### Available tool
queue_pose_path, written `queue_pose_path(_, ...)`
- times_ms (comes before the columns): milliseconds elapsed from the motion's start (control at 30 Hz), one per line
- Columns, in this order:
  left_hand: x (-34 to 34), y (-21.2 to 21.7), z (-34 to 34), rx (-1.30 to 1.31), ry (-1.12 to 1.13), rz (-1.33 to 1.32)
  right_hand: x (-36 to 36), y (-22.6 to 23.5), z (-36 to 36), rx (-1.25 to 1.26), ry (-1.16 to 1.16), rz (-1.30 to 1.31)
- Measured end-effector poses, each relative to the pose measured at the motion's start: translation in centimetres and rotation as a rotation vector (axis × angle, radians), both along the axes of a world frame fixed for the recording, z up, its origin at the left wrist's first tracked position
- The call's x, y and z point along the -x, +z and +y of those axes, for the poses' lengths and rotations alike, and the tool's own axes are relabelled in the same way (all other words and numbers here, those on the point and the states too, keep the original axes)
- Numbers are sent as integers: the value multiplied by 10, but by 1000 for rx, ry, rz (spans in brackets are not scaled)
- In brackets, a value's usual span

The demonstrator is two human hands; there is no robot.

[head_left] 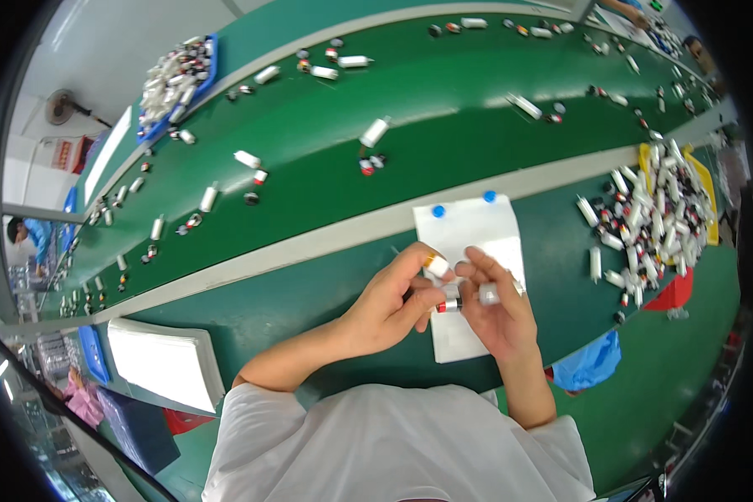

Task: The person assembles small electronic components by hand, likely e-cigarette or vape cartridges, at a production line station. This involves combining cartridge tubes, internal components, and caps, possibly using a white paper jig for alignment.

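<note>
My left hand [391, 303] is closed with its fingers curled around a small white cylinder with an orange band [436, 266]. By its thumb tip is a short red, black and white piece [448, 306]; motion blur hides which fingers touch it. My right hand [502, 311] is close beside it, its bent fingers closed on a pale, see-through, cap-like piece [488, 294]. Both hands are above a white sheet [468, 230] on the green table, with two blue round pieces [438, 211] at its top edge.
A yellow tray [707, 188] heaped with white cylinders and dark and red pieces stands at the right. Beyond a pale rail runs a green belt [309, 159] with scattered sets of parts. A blue tray [211, 71] is full at the back left. A paper stack [163, 356] lies left.
</note>
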State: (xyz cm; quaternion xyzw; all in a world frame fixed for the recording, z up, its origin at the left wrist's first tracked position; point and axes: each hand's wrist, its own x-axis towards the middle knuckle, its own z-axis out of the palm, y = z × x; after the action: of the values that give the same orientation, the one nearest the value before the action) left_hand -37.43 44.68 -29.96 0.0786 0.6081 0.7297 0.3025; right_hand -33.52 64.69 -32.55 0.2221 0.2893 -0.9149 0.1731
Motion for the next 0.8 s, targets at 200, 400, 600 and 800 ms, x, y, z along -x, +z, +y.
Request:
queue_pose_path(200,-11,-21,8,456,123,658,4,6,-3,-456,46,502)
queue_pose_path(400,-8,-28,10,583,155,840,-9,3,0,-825,203,744)
queue_pose_path(600,-13,-38,4,233,72,213,-6,2,13,-873,283,752)
queue_pose_path(800,-2,-42,-7,-177,-145,-543,6,12,22,-1025,366,675)
